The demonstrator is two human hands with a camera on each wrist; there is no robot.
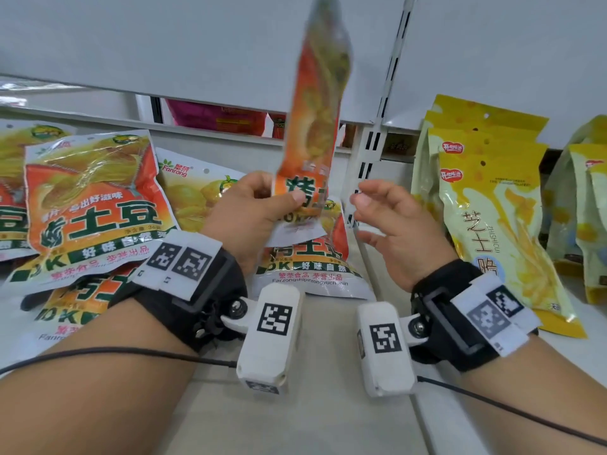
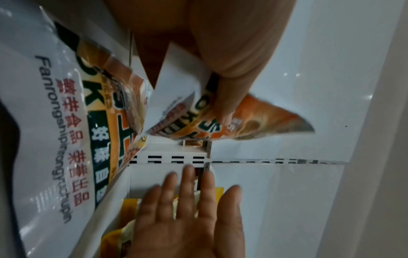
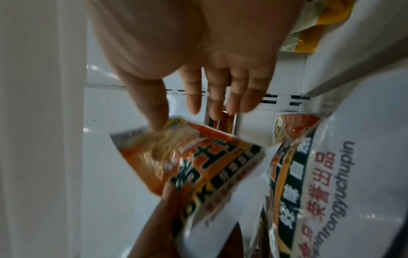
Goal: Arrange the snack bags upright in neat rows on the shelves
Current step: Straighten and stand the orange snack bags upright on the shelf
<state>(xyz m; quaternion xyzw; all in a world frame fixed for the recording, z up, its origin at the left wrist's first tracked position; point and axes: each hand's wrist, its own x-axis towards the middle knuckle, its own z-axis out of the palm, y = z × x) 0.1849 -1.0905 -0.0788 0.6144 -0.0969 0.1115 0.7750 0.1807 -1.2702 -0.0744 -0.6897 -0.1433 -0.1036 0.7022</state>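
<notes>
An orange foil potato-snack bag [image 1: 312, 126] is being pinched at its lower edge by the left hand [image 1: 249, 211], above the white metal shelf [image 1: 328, 339]; the right hand [image 1: 391, 221] is being held spread beside it. Being held only by one edge, the bag is judged likely to swing, slip or topple onto the fallen orange bags [image 1: 88, 205].

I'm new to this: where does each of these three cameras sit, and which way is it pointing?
Head: worn on the head, looking down at the shelf; shows both forearms, the left hand pinching an orange snack bag, and the open right hand.
Left wrist: looks along the left hand at the orange snack bag; the right hand shows too.
Right wrist: looks along the open right hand toward the bag.
Shared: all three show that bag.
</notes>
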